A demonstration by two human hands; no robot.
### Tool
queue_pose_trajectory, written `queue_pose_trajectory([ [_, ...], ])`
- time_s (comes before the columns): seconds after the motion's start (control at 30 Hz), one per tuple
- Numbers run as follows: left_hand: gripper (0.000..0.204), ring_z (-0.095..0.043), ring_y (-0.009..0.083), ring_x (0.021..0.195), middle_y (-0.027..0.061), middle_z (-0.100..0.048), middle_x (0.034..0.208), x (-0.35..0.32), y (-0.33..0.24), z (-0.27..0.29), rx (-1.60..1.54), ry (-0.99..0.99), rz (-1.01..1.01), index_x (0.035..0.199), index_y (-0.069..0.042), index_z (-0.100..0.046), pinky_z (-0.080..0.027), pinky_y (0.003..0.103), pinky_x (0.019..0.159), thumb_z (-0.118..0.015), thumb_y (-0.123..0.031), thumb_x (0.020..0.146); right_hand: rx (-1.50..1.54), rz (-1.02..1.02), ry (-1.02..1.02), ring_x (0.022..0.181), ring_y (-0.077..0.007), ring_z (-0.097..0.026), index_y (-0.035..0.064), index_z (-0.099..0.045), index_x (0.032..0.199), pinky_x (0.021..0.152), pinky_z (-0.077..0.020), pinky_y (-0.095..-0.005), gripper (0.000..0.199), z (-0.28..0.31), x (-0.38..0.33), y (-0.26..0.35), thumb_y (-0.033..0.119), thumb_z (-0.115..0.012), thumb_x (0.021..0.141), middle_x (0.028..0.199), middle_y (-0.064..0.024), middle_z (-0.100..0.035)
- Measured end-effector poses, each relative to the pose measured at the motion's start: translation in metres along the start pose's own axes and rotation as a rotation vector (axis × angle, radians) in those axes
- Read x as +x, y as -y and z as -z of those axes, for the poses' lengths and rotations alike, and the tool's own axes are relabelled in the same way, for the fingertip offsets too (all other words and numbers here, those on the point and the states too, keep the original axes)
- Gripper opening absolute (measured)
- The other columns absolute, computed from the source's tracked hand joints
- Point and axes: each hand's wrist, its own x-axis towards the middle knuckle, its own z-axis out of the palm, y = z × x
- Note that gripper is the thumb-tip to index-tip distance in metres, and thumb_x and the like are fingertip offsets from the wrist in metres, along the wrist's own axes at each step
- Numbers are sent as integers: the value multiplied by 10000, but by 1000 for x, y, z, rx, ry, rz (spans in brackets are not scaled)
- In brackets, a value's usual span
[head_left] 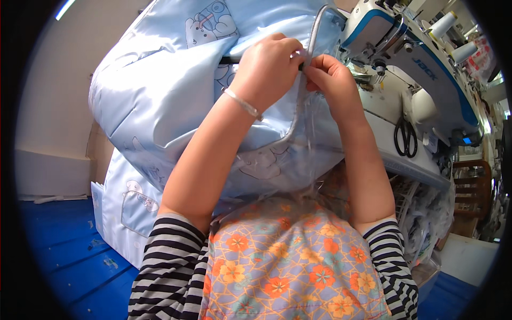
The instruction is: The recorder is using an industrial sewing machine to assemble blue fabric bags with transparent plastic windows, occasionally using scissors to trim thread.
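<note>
"Fabric (pixel 128 101), pale blue and glossy, spreads from nine to twelve o'clock in your view. How is your grip?"

"Your left hand (pixel 266 69), at twelve, and your right hand (pixel 338 88), past one, both pinch the fabric's grey piping (pixel 316 31)."

"Any containers near you?"

"At four, beside your right forearm, a white wire basket (pixel 406 198) seems to hold bunched clear plastic (pixel 426 221). At eight, a pocket-shaped patch (pixel 137 214) sits on white cloth (pixel 111 210); you cannot tell whether anything is inside."

"And your surface (pixel 381 141)?"

"It carries a sewing machine (pixel 432 77) at two, black scissors (pixel 404 121) near three."
</note>
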Motion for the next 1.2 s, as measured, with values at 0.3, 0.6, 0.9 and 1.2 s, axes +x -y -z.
queue_pose_trajectory([
  [0.3, 98, -626, 334, 821, 123, -650, 891, 2, 3, -19, 116, -9, -26, 889, -24, -645, -509, 383, 730, -608, -89, 826, -34, 20, -37, 717, -65, -553, 31, -609, 902, 686, -458, -213, 119, 0, -3, -6, 149, -611, 903, 787, 10, -601],
  [0.6, 81, -620, 302, 794, 132, -630, 868, -5, 11, -22, -149, -180, 109, 926, -11, -600, -502, 357, 722, -585, -47, 855, 1, 15, -49, 729, -67, -561, 31, -622, 923, 695, -467, -212, 129, -1, -3, -8, 158, -614, 909, 806, 7, -612],
  [0.9, 99, -626, 307, 814, 138, -637, 877, -1, 13, -24, -84, 31, 41, 918, -6, -599, -503, 365, 724, -600, -77, 849, -8, 11, -56, 732, -70, -561, 29, -630, 937, 697, -466, -213, 133, -2, -4, -9, 158, -620, 906, 812, 2, -618],
  [1.2, 84, -614, 322, 801, 152, -622, 864, -11, 6, -25, -144, -55, 86, 907, -6, -568, -497, 369, 717, -577, -72, 856, -15, 17, -71, 726, -69, -562, 22, -635, 955, 690, -463, -212, 139, -3, -5, -10, 150, -618, 903, 818, -3, -623],
])
